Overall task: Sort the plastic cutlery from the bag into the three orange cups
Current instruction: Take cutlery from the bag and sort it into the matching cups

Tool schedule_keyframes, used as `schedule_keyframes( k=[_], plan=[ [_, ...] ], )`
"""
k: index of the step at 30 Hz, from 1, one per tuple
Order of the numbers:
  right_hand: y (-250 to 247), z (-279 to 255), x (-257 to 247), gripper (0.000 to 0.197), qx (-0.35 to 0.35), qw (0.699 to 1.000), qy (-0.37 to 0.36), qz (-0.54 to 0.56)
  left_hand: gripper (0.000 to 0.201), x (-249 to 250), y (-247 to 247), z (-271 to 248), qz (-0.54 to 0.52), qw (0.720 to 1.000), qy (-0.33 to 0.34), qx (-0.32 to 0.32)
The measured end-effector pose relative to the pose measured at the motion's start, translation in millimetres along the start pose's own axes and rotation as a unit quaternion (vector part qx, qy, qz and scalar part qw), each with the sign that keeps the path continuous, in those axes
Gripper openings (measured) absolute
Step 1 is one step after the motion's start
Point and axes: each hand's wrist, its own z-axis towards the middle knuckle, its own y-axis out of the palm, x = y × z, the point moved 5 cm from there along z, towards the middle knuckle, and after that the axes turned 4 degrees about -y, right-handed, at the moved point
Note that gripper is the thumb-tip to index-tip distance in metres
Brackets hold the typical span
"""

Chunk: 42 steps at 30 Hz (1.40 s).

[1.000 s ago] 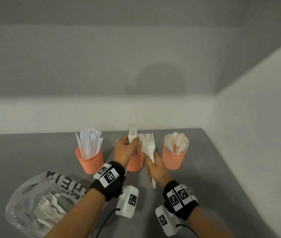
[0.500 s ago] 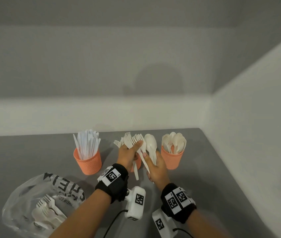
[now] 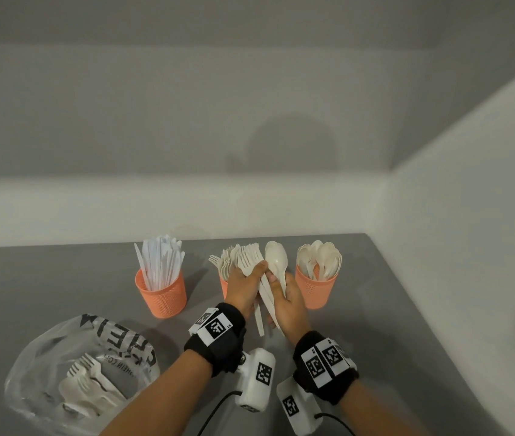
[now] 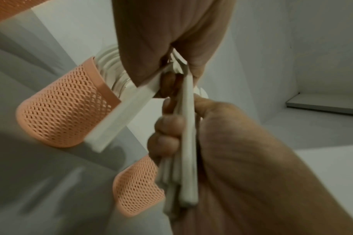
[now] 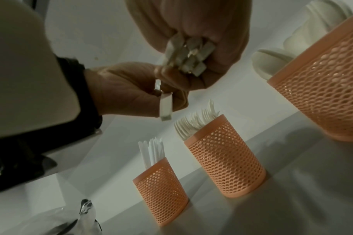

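Observation:
Three orange mesh cups stand in a row: the knife cup (image 3: pixel 161 294), the fork cup (image 3: pixel 223 286) half hidden behind my left hand, and the spoon cup (image 3: pixel 316 291). My right hand (image 3: pixel 276 287) grips a bundle of white cutlery (image 3: pixel 268 297) upright, with a spoon (image 3: pixel 276 261) showing on top. My left hand (image 3: pixel 257 269) pinches one fork (image 3: pixel 248 264) at the bundle, and its handle (image 4: pixel 115 120) splays away from the rest. In the right wrist view the bundle's handle ends (image 5: pixel 189 58) poke from my right hand (image 5: pixel 193 39) above the fork cup (image 5: pixel 225 167).
A clear plastic bag (image 3: pixel 76 369) with several forks inside lies at the front left on the grey table (image 3: pixel 407 309). White walls close the back and the right side. Both hands hover in front of the middle and right cups.
My left hand has left the fork cup and come back to the bundle, where it now pinches another fork. My right hand has turned the bundle, so a spoon shows on top.

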Motion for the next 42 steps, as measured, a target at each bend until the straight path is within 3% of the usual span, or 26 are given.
schedule_keyframes(
  k=[6, 9, 12, 16, 19, 22, 25, 33, 38, 42],
  plan=[
    [8, 3, 10, 0.022, -0.018, 0.998, 0.042, 0.052, 0.028, -3, -2, 2, -0.003, 1.000, -0.021, 0.011],
    [6, 6, 17, 0.018, -0.027, 0.998, 0.049, 0.010, 0.034, 3, -6, -2, -0.013, 0.999, -0.026, 0.030],
    [0, 8, 16, 0.020, -0.034, 0.996, 0.078, 0.004, 0.039, 12, -17, -2, -0.045, 0.997, 0.011, 0.059],
    [-7, 6, 12, 0.024, -0.094, 0.972, 0.163, 0.141, 0.029, 21, -29, -1, 0.016, 0.997, 0.037, 0.062],
    [-4, 3, 4, 0.031, -0.139, 0.948, 0.196, 0.207, 0.023, 27, -24, -4, 0.063, 0.997, 0.041, 0.006],
    [2, 2, -1, 0.034, -0.160, 0.958, 0.172, 0.163, 0.028, 29, -13, -8, 0.120, 0.991, 0.053, -0.028],
    [7, 0, -5, 0.037, -0.161, 0.969, 0.140, 0.121, 0.029, 31, -7, -10, 0.137, 0.988, 0.070, -0.014],
    [0, 1, -3, 0.044, -0.122, 0.975, 0.138, 0.121, 0.029, 33, -10, -11, 0.140, 0.986, 0.096, 0.002],
    [6, -3, -10, 0.025, -0.142, 0.987, 0.074, 0.017, 0.028, 35, -11, -8, 0.189, 0.974, 0.119, 0.037],
    [3, -1, -11, 0.034, -0.155, 0.980, 0.100, 0.076, 0.024, 34, -11, -9, 0.145, 0.983, 0.112, 0.027]
  ],
)
